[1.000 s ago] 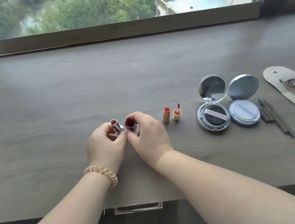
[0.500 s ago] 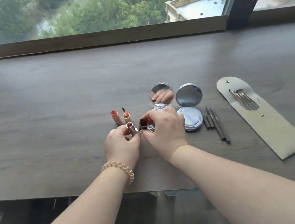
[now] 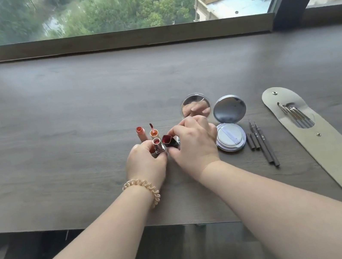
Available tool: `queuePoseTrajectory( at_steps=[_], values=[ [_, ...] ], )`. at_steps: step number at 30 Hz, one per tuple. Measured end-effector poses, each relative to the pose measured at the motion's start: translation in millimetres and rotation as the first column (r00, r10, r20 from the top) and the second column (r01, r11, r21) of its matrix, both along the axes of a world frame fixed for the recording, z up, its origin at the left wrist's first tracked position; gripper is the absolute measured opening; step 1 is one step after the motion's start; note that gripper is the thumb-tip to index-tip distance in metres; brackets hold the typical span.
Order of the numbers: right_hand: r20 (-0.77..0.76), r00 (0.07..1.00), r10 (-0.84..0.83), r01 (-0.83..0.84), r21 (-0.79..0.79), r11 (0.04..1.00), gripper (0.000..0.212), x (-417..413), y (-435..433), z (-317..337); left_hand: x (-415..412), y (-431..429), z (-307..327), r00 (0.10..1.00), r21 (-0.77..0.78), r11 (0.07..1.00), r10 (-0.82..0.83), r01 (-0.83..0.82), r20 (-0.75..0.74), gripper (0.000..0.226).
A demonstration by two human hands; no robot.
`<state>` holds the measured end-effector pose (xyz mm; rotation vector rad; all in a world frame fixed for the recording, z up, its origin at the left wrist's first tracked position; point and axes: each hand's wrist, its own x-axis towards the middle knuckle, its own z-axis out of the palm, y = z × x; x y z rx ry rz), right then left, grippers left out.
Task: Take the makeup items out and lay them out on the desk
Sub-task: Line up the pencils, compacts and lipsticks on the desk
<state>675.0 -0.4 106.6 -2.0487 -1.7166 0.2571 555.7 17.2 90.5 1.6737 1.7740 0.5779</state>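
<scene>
My left hand (image 3: 146,165) grips an uncapped lipstick (image 3: 158,145) with a metallic tube, held upright just above the desk (image 3: 63,124). Beside it my right hand (image 3: 193,146) holds the dark red lipstick cap (image 3: 168,141), its open end up. Just behind them stand an orange lip gloss tube (image 3: 140,132) and its wand cap (image 3: 153,132). An open compact shows its mirror (image 3: 196,108); its base is hidden by my right hand. A second open compact (image 3: 231,135) with a white puff lies to the right.
Several thin dark pencils (image 3: 262,141) lie right of the compacts. A grey brush pouch (image 3: 327,148) with several brushes showing through its cutout lies at the far right. The window sill (image 3: 105,42) runs along the desk's far edge.
The view swung left-to-right, so the laid-out items now sit nearer the middle. My hands with the lipstick and cap came to rest next to the lip gloss pieces.
</scene>
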Motion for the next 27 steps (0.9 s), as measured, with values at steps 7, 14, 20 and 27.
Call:
queuePoseTrajectory(
  at_steps=[7,14,20,27],
  values=[
    [-0.036,0.999,-0.034,0.036,0.038,0.999,0.018,-10,3,-7,-9,4,2,0.999,0.077,0.997,0.006,-0.003,-0.032,0.006],
    [0.014,0.999,-0.051,0.052,-0.037,0.998,0.021,-10,2,-6,-21,5,-2,0.997,0.075,0.997,-0.011,0.017,-0.080,0.007],
    [0.048,0.998,-0.038,0.042,-0.095,0.995,0.020,-10,2,-5,-17,5,-5,0.997,0.067,0.997,-0.035,0.039,-0.063,0.010],
    [0.051,0.998,-0.025,0.030,-0.112,0.993,0.023,-10,1,-4,-19,5,-7,0.999,0.065,0.998,-0.021,0.024,-0.049,0.012]
  ],
)
